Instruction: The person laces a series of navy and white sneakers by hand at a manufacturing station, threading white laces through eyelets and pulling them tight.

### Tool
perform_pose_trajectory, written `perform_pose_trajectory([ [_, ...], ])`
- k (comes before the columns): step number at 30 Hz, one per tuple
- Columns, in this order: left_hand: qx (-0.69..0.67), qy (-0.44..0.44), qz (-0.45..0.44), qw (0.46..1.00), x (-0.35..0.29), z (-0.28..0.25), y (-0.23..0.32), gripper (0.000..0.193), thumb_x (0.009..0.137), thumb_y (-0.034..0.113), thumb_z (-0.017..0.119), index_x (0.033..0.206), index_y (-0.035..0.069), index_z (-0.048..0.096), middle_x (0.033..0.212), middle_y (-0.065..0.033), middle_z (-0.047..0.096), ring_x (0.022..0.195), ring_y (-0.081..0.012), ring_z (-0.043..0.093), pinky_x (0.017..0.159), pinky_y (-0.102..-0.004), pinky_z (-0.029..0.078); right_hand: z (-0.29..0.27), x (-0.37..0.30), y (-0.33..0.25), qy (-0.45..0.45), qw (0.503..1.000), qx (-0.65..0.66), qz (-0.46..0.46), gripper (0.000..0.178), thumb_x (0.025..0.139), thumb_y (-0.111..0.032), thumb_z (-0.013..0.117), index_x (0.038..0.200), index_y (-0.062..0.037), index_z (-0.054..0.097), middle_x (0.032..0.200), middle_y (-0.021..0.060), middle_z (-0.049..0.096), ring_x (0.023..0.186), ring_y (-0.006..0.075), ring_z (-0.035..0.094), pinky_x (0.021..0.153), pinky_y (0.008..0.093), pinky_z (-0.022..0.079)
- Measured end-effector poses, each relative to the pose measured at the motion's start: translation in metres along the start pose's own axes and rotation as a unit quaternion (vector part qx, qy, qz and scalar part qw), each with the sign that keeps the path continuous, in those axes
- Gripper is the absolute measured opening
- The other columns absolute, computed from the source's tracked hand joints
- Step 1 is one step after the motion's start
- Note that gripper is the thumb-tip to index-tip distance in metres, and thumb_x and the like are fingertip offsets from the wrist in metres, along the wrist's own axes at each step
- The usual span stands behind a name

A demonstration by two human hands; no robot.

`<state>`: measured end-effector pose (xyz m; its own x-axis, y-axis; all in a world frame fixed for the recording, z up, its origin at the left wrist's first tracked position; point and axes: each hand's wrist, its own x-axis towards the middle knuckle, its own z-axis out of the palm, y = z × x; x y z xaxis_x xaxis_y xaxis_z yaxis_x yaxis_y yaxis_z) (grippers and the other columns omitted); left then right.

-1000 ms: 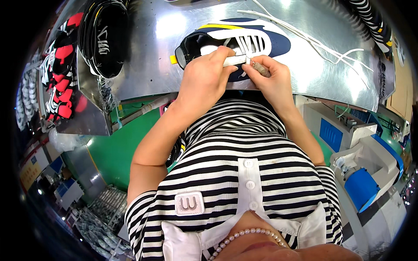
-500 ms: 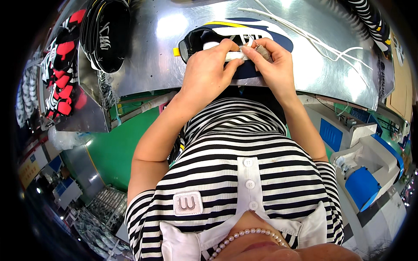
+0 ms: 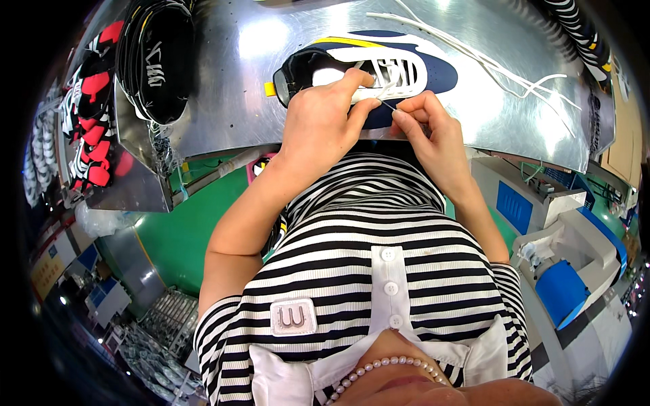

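Note:
A navy, white and yellow sneaker upper [image 3: 440, 73] lies on its side on the metal table, its toe to the right. White laces [image 3: 387, 76] cross its front in several rows. My left hand [image 3: 325, 115] is closed on the upper's near lacing edge, the index finger reaching into the opening and the thumb outside. Just right of that thumb, my right hand [image 3: 433, 132] pinches a thin dark pin-like thing [image 3: 388, 105] between thumb and forefinger. Its far end meets the lacing edge by my left thumb. Its exact kind is too small to tell.
Loose white laces [image 3: 487, 62] lie on the metal table [image 3: 237, 88] at the right. Nested black uppers [image 3: 162, 74] stand at the left, beside red, black and white ones [image 3: 95, 128]. More striped pieces [image 3: 575, 34] sit at the far right. A grey and blue machine [image 3: 565, 284] stands below right.
My right hand has moved down and slightly right, off the laces, uncovering the lace rows. The thin dark thing now shows in its pinch. My left hand has stayed at the upper's edge.

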<state>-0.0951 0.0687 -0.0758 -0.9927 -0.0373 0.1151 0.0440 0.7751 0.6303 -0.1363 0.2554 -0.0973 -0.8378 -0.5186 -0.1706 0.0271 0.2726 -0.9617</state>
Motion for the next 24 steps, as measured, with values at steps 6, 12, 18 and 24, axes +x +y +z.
perform_pose_trajectory([
  [6,0.007,0.011,0.089,0.996,-0.002,0.001,-0.005,0.025,0.085,0.014,0.071,0.106,0.003,0.064,0.080,-0.0166,0.068,0.065,-0.0321,0.064,0.059,-0.0369,0.050,0.004,0.008,-0.001,-0.015,0.993,0.100,0.054,0.012,0.095,-0.009,0.059,0.095,0.0010,0.052,0.074,0.0096,0.068,0.070,0.0135,0.067,0.063,0.0252,0.052],
  [12,0.022,0.011,0.138,0.990,-0.010,0.008,-0.002,0.024,0.083,0.007,0.070,0.105,0.000,0.064,0.078,-0.0173,0.066,0.065,-0.0310,0.065,0.058,-0.0378,0.050,0.023,0.015,-0.009,0.016,0.994,0.079,0.078,0.013,0.095,-0.008,0.059,0.096,0.0006,0.049,0.074,0.0089,0.067,0.068,0.0133,0.066,0.062,0.0266,0.052],
  [18,-0.030,-0.013,0.077,0.997,-0.012,0.004,-0.002,0.026,0.085,0.008,0.069,0.110,0.003,0.065,0.085,-0.0171,0.068,0.070,-0.0309,0.066,0.063,-0.0359,0.052,-0.008,0.010,-0.013,-0.056,0.996,-0.065,0.022,0.013,0.094,-0.013,0.059,0.096,-0.0021,0.054,0.070,0.0092,0.066,0.064,0.0184,0.065,0.060,0.0296,0.050],
  [24,-0.078,-0.131,0.005,0.988,-0.002,-0.006,0.005,0.021,0.086,0.016,0.069,0.102,0.003,0.068,0.083,-0.0172,0.069,0.070,-0.0315,0.068,0.062,-0.0341,0.051,-0.030,0.027,-0.008,0.104,0.989,-0.043,-0.101,0.015,0.095,-0.015,0.060,0.105,-0.0040,0.061,0.074,0.0066,0.067,0.063,0.0155,0.062,0.060,0.0290,0.048],
])
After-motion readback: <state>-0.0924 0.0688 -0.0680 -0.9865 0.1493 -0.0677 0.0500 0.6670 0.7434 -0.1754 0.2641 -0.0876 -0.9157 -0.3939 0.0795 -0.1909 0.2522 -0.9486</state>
